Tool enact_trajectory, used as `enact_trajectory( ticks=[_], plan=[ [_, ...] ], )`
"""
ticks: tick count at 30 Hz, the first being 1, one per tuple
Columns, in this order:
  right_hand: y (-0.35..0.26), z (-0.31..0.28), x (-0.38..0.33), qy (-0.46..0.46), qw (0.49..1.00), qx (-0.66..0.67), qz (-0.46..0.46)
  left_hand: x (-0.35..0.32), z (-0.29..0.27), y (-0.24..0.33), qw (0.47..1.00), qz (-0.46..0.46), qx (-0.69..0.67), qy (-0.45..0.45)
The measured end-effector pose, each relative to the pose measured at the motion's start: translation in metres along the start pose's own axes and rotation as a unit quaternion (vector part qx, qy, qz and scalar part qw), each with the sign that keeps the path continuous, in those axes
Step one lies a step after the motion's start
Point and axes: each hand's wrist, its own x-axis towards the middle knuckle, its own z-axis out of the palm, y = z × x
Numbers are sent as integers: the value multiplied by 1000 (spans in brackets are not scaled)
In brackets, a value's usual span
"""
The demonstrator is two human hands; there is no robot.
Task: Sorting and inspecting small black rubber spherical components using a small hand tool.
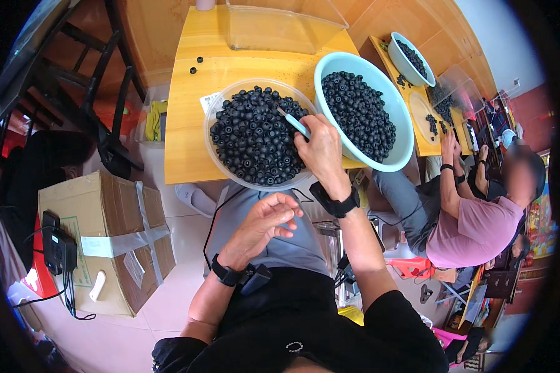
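Observation:
My right hand (322, 148) is closed round a light-blue pen-like tool (297, 126) with a short pointed metal tip; its exact kind is unclear. The tip is over a heap of small round black parts with holes (255, 137), piled in a shallow clear round tray (213, 154). Below the tray, above my lap, my left hand (264, 225) is raised with its fingers loosely curled and apart, and I see nothing in it. Right of the tray, a light-blue basin (406, 133) holds more of the same black parts, close to my right hand.
Two loose black parts (196, 65) lie on the yellow wooden table (183, 124). At its back stands a clear plastic bin (280, 31). A taped cardboard box (106, 242) is on the floor at left. At right, a person in pink (473, 233) works at another table.

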Motion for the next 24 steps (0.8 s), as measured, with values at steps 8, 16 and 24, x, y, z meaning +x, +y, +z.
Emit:
enact_trajectory(
  ticks=[8,16,24],
  plan=[
    [-23,-58,-53,-167,899,350,204,-5,8,-6,980,116,106,120],
    [-14,-77,-107,-246,746,526,324,-4,28,-7,954,178,228,75],
    [-6,-78,-121,-244,699,575,349,-2,27,-15,947,169,269,36]
  ],
)
